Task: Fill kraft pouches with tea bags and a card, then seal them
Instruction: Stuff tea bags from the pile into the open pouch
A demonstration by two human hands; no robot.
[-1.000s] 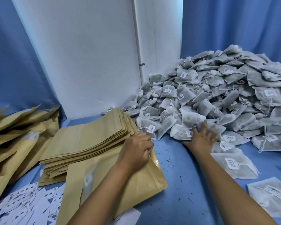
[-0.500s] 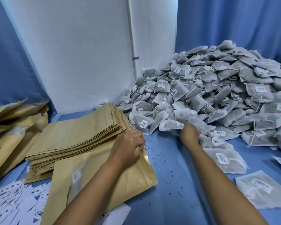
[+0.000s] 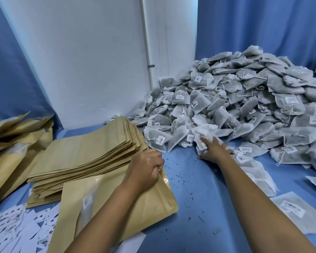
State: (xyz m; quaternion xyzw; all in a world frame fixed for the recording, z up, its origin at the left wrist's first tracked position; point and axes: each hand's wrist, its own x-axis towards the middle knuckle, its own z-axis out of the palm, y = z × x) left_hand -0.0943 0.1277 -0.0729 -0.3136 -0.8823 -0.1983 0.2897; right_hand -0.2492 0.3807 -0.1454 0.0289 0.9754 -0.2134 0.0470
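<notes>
1. Left hand (image 3: 147,168), centre of frame: fingers curled, pinching the open top edge of a kraft pouch (image 3: 117,203) lying flat at lower centre.
2. Right hand (image 3: 214,149), right of centre: gripping a white tea bag (image 3: 202,136) at the near edge of the tea bag pile (image 3: 244,99).
3. Stack of flat pouches (image 3: 86,154) just left of the held pouch, edges touching.
4. Filled pouches (image 3: 13,143) at far left; cards (image 3: 13,229) scattered lower left.
5. Bare blue table (image 3: 188,207) between the forearms, flecked with tea crumbs.
</notes>
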